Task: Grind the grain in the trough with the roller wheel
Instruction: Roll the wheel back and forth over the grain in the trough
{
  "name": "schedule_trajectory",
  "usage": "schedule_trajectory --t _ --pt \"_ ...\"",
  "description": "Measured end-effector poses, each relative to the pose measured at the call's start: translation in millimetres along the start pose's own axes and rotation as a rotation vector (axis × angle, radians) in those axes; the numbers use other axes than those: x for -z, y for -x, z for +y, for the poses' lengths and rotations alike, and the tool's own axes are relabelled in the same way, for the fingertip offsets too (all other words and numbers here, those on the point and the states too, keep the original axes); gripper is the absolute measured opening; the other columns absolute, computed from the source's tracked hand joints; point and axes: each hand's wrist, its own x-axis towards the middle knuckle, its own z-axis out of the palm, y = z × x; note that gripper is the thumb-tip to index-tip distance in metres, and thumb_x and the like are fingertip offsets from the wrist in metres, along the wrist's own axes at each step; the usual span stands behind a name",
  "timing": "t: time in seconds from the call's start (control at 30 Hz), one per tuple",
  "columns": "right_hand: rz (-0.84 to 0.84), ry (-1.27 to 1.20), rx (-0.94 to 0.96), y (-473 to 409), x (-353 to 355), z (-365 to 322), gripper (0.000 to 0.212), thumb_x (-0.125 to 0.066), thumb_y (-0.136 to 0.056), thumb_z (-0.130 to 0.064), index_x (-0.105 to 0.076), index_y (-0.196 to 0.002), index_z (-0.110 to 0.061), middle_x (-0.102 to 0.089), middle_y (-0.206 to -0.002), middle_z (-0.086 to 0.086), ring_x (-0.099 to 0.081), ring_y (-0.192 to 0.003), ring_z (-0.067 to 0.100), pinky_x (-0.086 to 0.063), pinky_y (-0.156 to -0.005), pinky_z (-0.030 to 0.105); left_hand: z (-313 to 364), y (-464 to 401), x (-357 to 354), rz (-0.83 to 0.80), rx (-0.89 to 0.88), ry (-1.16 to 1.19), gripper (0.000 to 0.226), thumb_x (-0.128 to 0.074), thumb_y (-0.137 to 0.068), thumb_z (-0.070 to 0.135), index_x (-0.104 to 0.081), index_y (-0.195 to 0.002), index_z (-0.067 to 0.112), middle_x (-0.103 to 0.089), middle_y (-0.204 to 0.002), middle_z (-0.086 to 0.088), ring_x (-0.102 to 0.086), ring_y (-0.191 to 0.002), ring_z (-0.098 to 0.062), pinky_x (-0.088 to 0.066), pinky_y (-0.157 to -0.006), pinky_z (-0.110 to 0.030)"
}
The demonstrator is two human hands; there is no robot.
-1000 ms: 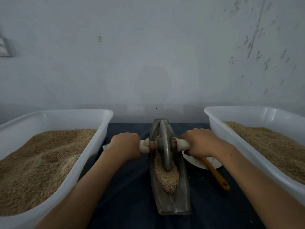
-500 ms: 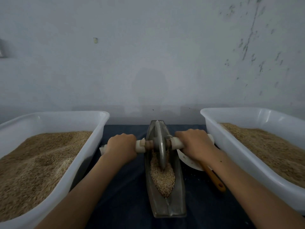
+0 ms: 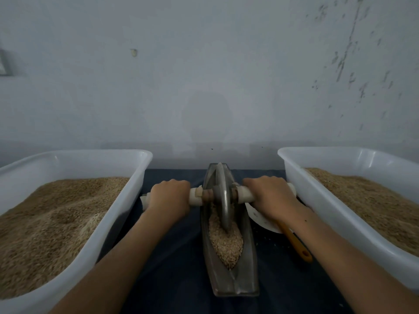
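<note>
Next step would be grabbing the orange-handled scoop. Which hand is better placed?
Right. The scoop lies on the trough's right side, just beneath the right hand; the left hand would have to cross the wheel.

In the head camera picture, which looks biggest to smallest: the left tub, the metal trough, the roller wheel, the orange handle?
1. Left tub, though it lies nearer the camera at the picture's edge, which swells it.
2. Metal trough.
3. Roller wheel.
4. Orange handle, partly hidden by the right arm, so its full length is unsure.
</note>
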Motion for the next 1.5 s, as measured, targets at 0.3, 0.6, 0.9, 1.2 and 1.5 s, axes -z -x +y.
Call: schedule_trajectory --t 0.3,0.6,0.9,1.2,1.5 --pt "-0.126 -0.015 0.026 0.0 10.2 1.1 0.013 -0.062 -0.086 -0.028 -0.05 -0.09 -0.032 -0.064 -0.095 -0.003 -0.052 -0.078 0.015 -0.033 -0.065 0.029 -3.5 -2.2 -2.1 -0.056 -0.013 -0.005 0.018 -0.059 -0.086 0.028 -0.057 -0.102 0.019 -0.061 -0.094 0.001 -0.059 -0.087 -0.018 -0.043 -0.072 -0.029" --pt "-0.276 -0.01 0.033 -0.5 21.2 -1.6 0.024 -0.064 -0.086 -0.03 -0.06 -0.11 -0.029 -0.065 -0.102 -0.002 -0.061 -0.09 0.017 -0.037 -0.067 0.027 -6.0 -5.6 -1.1 -0.184 -0.007 -0.01 0.022 -0.064 -0.082 0.029 -0.058 -0.1 0.018 -0.054 -0.082 0.004 -0.055 -0.078 -0.016 -0.042 -0.068 -0.029" --pt "0.043 0.04 -0.039 -0.1 0.8 -6.4 0.014 -0.055 -0.089 -0.022 -0.051 -0.103 -0.024 -0.064 -0.1 0.0 -0.061 -0.092 0.024 -0.033 -0.066 0.032 -3.3 -1.4 -9.4 0.096 -0.006 0.028 0.012 -0.055 -0.088 0.028 -0.053 -0.097 0.021 -0.062 -0.095 0.0 -0.06 -0.086 -0.019 -0.042 -0.069 -0.029" --pt "-0.28 0.009 0.05 -0.9 22.0 -0.9 0.027 -0.065 -0.085 -0.03 -0.06 -0.111 -0.029 -0.066 -0.102 -0.003 -0.061 -0.089 0.016 -0.038 -0.066 0.028 -11.7 -6.6 -0.3 -0.276 -0.057 0.056 0.032 -0.069 -0.079 0.032 -0.057 -0.106 0.018 -0.049 -0.079 0.006 -0.053 -0.078 -0.015 -0.047 -0.075 -0.029" --pt "0.01 0.024 -0.013 -1.9 1.3 -2.8 0.01 -0.056 -0.088 -0.025 -0.051 -0.096 -0.028 -0.064 -0.095 -0.003 -0.061 -0.087 0.021 -0.036 -0.066 0.031 -4.8 -2.7 -5.4 0.004 -0.022 0.028 0.015 -0.056 -0.087 0.031 -0.055 -0.098 0.021 -0.062 -0.098 0.0 -0.06 -0.089 -0.02 -0.042 -0.072 -0.029"
